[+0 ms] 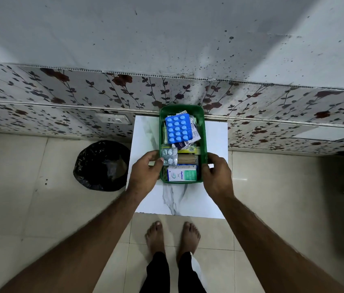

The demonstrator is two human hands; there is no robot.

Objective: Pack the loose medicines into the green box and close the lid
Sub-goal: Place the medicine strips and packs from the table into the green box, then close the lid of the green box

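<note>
The left hand rests against the left wall of the open green plastic box, its fingers curled, thumb and fingertips pinching the edge of a silver foil blister strip that lies across the box's left rim. The right hand cups the box's right wall near its closest corner, fingers bent around the rim and gripping it.

Between the two hands, inside the box, a white and green cardboard medicine carton lies flat against the near wall, with a tan roll just beyond it. Farther from the hands, a bright blue blister sheet of round tablets lies on top of other packets and leaflets and fills the far half. The contents reach about to the rim. No lid is on the box.

The box stands on a white marbled tabletop, its far end at the tabletop's far edge, just against the flower-patterned wall panel. Bare tabletop lies open to the right of the right hand and in front of both wrists down to the near edge; a narrower bare strip lies beyond the left hand. To the left of the left hand, off the tabletop edge, a bin lined with a black plastic bag stands on the pale tiled floor.
</note>
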